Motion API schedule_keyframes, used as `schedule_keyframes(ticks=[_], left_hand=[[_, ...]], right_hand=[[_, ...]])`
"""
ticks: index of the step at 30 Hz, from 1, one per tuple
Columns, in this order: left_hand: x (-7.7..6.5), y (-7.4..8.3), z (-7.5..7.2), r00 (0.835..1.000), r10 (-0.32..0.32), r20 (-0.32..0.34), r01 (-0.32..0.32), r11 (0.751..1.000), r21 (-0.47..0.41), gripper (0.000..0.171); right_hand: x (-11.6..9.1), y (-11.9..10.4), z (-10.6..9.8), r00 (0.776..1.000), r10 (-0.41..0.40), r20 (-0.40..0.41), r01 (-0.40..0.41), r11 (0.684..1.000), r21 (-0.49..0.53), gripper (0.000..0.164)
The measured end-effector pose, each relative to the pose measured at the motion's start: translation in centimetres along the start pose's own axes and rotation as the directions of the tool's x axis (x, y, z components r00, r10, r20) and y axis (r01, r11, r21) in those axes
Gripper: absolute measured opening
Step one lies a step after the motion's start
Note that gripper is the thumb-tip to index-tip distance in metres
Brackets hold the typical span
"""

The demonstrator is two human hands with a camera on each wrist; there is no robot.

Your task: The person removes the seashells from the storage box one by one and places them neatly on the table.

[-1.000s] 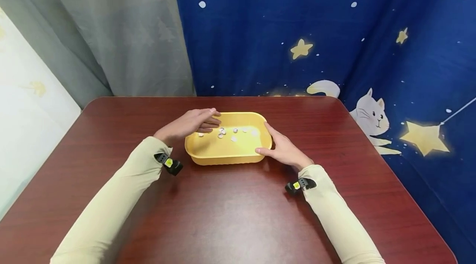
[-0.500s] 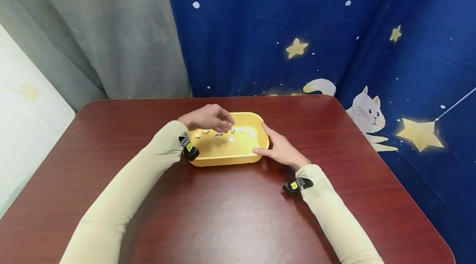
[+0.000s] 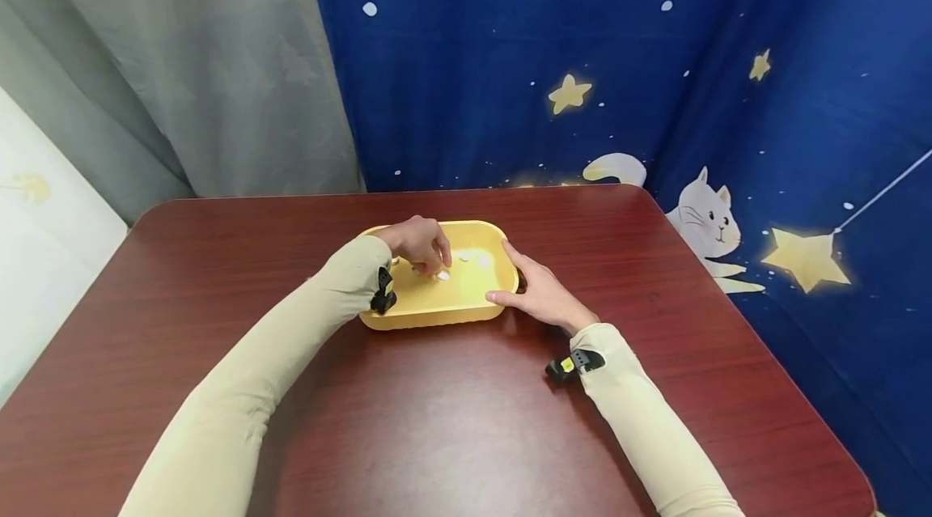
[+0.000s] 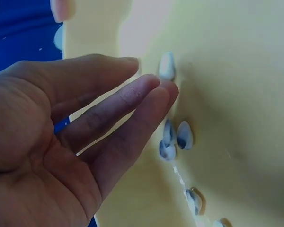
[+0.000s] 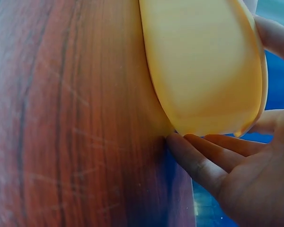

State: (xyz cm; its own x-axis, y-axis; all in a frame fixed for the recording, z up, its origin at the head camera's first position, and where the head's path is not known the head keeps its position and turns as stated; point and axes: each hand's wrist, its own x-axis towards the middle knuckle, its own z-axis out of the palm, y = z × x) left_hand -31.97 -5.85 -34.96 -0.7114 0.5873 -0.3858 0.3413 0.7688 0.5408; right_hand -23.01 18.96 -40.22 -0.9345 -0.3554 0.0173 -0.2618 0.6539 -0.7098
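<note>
On the red-brown table (image 3: pixel 408 420): yellow tray (image 3: pixel 437 318), round-cornered, shallow, set near the table's far side; shells inside it, on its floor.

Shells (image 4: pixel 184 135): six in the left wrist view, one of them cut off at the bottom edge; two overlap, a third lies just beside these; the rest are spaced apart; more pale pieces show towards the tray's right end in the head view.

Pale shell (image 4: pixel 166 66): just beyond the left fingertips; whether they touch it, cannot tell.

Left hand (image 3: pixel 419 245): inside the tray, reaching down among the shells; fingers loosely bent, a narrow gap left between the upper one, seemingly the thumb, and the two below; nothing seen held.

Right hand (image 3: pixel 544 290): at the tray's right end; thumb over the near rim, fingers spread round the outer wall; holds the tray.

Handling, by judgement: step in hand looks like fingering single shells; smooth pieces probably slide, so fingertips are best brought low and closed lightly on opposite edges; the overlapping pair seems likeliest to shift together; right hand best kept firm without tilting the tray; left sleeve (image 3: pixel 291 347) best held clear of the rim.
</note>
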Motion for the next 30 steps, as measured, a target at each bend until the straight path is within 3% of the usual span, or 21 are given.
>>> schedule_keyframes(ticks=[7,13,18,24,30], left_hand=[[0.9,0.0,0.4,0.999,-0.05,-0.02,0.051,0.998,0.048,0.016],[1.4,0.2,1.2,0.997,-0.056,-0.05,0.064,0.981,0.181,0.006],[1.3,0.4,1.9,0.996,-0.054,-0.071,0.067,0.977,0.202,0.01],[1.2,0.7,2.3,0.997,-0.005,-0.075,0.027,0.954,0.298,0.016],[1.3,0.7,2.0,0.989,0.122,-0.084,-0.073,0.895,0.44,0.022]], right_hand=[[0.1,0.1,0.1,1.0,0.003,-0.011,-0.003,1.0,0.024,0.1],[0.1,0.1,0.1,1.0,0.001,-0.009,-0.001,0.999,0.035,0.101],[-0.1,0.1,0.1,1.0,0.002,-0.005,-0.002,0.999,0.034,0.102],[-0.3,0.2,0.4,1.0,0.001,-0.009,0.0,0.998,0.055,0.101],[0.1,0.0,0.4,1.0,0.011,-0.018,-0.01,0.998,0.057,0.101]])
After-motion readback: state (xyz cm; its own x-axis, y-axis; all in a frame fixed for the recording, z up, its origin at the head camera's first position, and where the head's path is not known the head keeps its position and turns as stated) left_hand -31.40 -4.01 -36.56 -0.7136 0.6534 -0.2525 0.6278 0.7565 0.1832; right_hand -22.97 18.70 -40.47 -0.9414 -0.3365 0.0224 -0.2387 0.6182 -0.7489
